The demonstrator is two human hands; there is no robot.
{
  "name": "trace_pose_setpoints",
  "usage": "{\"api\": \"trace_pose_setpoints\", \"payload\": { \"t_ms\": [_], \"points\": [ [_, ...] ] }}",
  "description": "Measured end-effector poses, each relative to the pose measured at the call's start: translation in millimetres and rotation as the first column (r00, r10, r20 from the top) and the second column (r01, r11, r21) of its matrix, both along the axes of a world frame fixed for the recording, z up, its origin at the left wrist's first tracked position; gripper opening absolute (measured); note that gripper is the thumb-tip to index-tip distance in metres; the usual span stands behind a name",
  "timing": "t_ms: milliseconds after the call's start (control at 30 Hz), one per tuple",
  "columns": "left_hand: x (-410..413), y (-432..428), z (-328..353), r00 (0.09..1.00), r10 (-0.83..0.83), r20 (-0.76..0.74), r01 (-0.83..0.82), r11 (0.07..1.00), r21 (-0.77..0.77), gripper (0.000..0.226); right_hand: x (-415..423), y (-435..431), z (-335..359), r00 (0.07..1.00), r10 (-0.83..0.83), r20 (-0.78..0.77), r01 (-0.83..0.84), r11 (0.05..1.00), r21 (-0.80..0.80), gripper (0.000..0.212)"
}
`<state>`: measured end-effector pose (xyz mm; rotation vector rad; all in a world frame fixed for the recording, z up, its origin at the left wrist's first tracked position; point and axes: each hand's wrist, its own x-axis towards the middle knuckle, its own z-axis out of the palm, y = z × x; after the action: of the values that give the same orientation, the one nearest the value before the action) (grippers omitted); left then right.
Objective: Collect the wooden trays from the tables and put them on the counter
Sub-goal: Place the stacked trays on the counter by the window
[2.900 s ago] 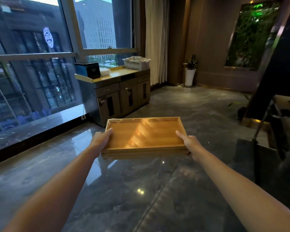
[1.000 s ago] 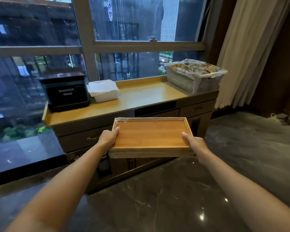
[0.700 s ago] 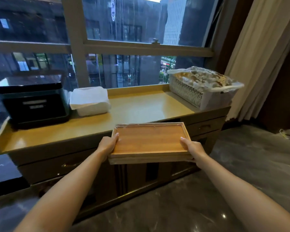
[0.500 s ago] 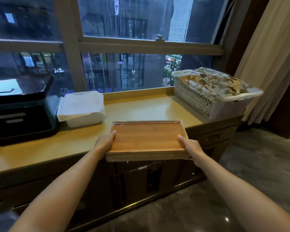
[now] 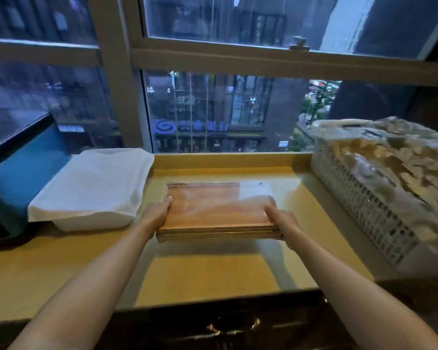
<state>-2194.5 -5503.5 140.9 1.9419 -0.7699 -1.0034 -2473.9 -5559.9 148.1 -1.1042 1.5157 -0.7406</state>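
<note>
A stack of rectangular wooden trays point(image 5: 218, 210) is held level just above the middle of the yellow counter point(image 5: 213, 274), casting a shadow on the counter below its front edge. My left hand point(image 5: 157, 214) grips the stack's left short side, thumb on the top rim. My right hand point(image 5: 282, 222) grips the right short side the same way. Window light glares on the top tray's far right corner. Whether the stack touches the counter I cannot tell.
A white box under a folded white cloth point(image 5: 91, 190) sits just left of the trays. A dark appliance point(image 5: 15, 173) stands at far left. A white plastic basket point(image 5: 379, 198) full of wrapped items fills the right end. The window point(image 5: 225, 109) rises behind; drawers below.
I have walked up to the counter, and the tray stack has moved forward from in front of its edge to over its middle, lower and closer to the surface. Both hands keep their grip.
</note>
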Motion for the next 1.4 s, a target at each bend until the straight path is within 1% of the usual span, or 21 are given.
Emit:
{"api": "trace_pose_setpoints", "payload": {
  "t_ms": [167, 300, 433, 500, 667, 800, 900, 1033, 1133, 1333, 1400],
  "points": [
    [-6.9, -79.3, 5.0, 0.998, 0.062, 0.034, -0.062, 0.998, 0.022, 0.058, -1.4, -97.5, -4.2, 0.998, 0.050, -0.033, -0.048, 0.998, 0.050, 0.028],
    [-6.0, -124.4, -3.0, 0.995, 0.092, 0.043, -0.095, 0.993, 0.076, 0.060, 5.1, -146.8, -6.9, 0.997, 0.063, -0.053, -0.058, 0.994, 0.092, 0.027],
    [-1.5, -160.1, -16.9, 0.992, 0.127, 0.019, -0.128, 0.984, 0.120, 0.059, 15.0, -183.4, -16.1, 0.997, 0.059, -0.057, -0.050, 0.989, 0.139, 0.044],
    [1.4, -175.1, -25.8, 0.991, 0.132, 0.032, -0.135, 0.980, 0.146, 0.056, 19.9, -197.3, -22.1, 0.998, 0.049, -0.048, -0.041, 0.987, 0.155, 0.049],
    [11.4, -201.9, -33.6, 0.990, 0.135, 0.047, -0.141, 0.975, 0.171, 0.054, 31.8, -216.6, -31.1, 0.998, 0.016, -0.062, -0.002, 0.977, 0.213, 0.052],
    [21.5, -216.6, -33.9, 0.991, 0.123, 0.044, -0.129, 0.977, 0.170, 0.058, 38.7, -228.2, -36.8, 1.000, -0.009, -0.027, 0.015, 0.973, 0.232, 0.051],
    [27.0, -223.1, -36.3, 0.995, 0.097, 0.009, -0.097, 0.981, 0.169, 0.056, 44.3, -236.4, -39.1, 1.000, -0.008, -0.017, 0.012, 0.977, 0.214, 0.051],
    [34.5, -232.7, -41.6, 0.996, 0.083, -0.041, -0.076, 0.985, 0.156, 0.052, 52.3, -243.1, -39.1, 1.000, -0.014, 0.014, 0.010, 0.973, 0.229, 0.047],
    [39.3, -237.2, -43.3, 0.995, 0.077, -0.057, -0.067, 0.984, 0.163, 0.050, 57.2, -247.5, -39.8, 1.000, -0.004, -0.017, 0.007, 0.974, 0.225, 0.051],
    [44.8, -237.8, -41.5, 0.992, 0.070, -0.107, -0.052, 0.984, 0.170, 0.050, 60.3, -253.2, -39.1, 0.996, 0.016, -0.086, 0.003, 0.975, 0.222, 0.052],
    [44.6, -238.9, -41.5, 0.986, 0.074, -0.151, -0.049, 0.986, 0.159, 0.048, 59.3, -254.2, -37.5, 0.995, 0.034, -0.097, -0.012, 0.975, 0.221, 0.052]
  ]
}}
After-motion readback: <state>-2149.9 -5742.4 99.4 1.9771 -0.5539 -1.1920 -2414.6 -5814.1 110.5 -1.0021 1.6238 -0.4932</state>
